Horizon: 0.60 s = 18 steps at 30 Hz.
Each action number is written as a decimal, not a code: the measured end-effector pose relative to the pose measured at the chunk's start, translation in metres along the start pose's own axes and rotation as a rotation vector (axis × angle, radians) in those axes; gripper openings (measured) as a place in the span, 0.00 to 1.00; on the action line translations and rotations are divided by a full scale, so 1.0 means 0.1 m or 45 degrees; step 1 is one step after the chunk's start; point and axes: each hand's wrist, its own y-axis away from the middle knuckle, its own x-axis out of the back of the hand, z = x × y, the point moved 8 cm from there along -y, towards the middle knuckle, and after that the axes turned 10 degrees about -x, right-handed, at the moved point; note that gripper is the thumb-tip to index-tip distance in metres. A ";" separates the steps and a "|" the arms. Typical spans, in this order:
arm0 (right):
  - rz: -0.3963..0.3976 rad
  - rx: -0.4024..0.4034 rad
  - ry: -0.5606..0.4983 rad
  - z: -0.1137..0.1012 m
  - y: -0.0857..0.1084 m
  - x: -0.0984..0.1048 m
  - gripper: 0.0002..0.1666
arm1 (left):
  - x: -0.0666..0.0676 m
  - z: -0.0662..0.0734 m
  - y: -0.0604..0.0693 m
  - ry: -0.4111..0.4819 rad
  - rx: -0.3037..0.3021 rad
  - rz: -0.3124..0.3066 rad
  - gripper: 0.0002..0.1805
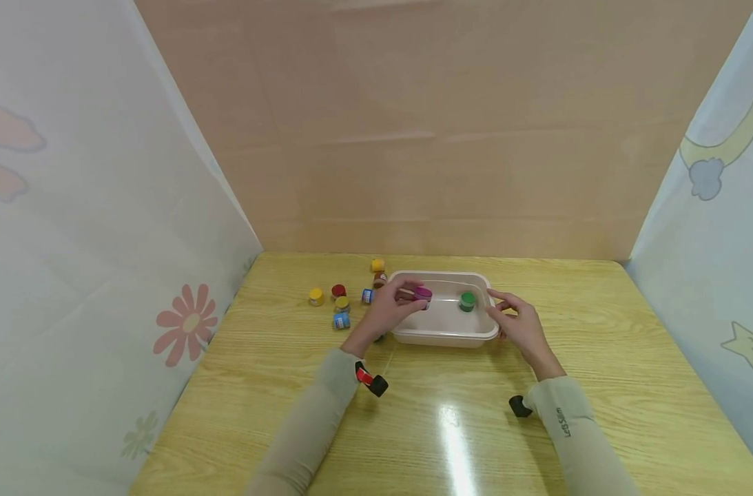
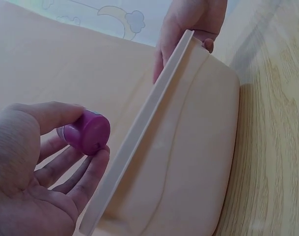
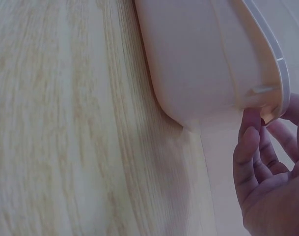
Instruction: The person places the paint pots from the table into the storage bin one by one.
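Note:
Between thumb and fingers, my left hand [image 1: 388,307] pinches a small jar with a purple lid [image 2: 93,132]. In the head view that jar is above the left part of a pale pink plastic basin [image 1: 446,339]. A green-lidded jar [image 1: 467,301] stands inside the basin, toward its right end. My right hand [image 1: 520,324] grips the basin's right rim, thumb on the rim and fingers beneath it, as the right wrist view shows [image 3: 274,162].
Left of the basin are several small jars, among them a yellow one [image 1: 316,297], a dark red one [image 1: 339,292], a light blue one [image 1: 342,321] and a brown one [image 1: 380,279]. A dark jar, mostly hidden, lies under my left wrist. Cloth walls surround the wooden table [image 1: 413,427].

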 end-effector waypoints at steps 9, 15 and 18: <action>0.010 0.011 0.005 0.19 -0.14 0.00 0.32 | -0.17 -0.03 -0.12 -0.088 0.034 -0.063 0.23; -0.006 0.035 -0.021 0.04 -0.03 -0.01 0.31 | -0.27 0.00 -0.23 -0.117 -0.030 -0.090 0.18; -0.012 0.056 -0.018 -0.06 0.05 -0.01 0.30 | -0.33 0.00 -0.27 -0.118 -0.047 -0.100 0.17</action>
